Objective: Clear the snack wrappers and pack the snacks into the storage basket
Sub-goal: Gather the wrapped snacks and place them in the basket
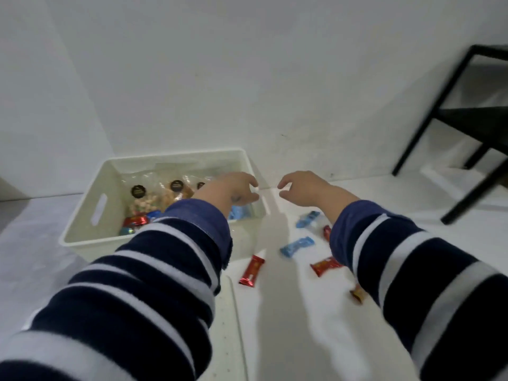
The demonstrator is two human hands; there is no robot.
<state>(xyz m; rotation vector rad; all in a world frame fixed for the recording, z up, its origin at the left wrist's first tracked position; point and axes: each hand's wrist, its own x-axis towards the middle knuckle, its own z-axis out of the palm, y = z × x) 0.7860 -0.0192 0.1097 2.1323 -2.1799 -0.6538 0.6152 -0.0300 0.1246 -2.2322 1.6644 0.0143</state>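
A white storage basket [82, 215] stands at the left on the white surface. It holds clear bags of snacks with round black labels [154, 198], a red pack [136, 221] and a blue pack [241, 213]. My left hand [233, 188] hovers over the basket's right rim with curled fingers. My right hand [302, 188] is just right of it, fingers curled toward the left hand. A faint pale strip seems to run between the fingertips; I cannot tell if it is held. Loose on the surface lie a red bar [251, 270], two blue packs [297, 245] [308, 219] and a red pack [327, 265].
A small red sweet [327, 232] and a brown one [357, 295] lie partly under my right sleeve. A flat white panel [229, 325] lies near me. A black metal frame [450, 111] stands at the right. White walls close the back and left.
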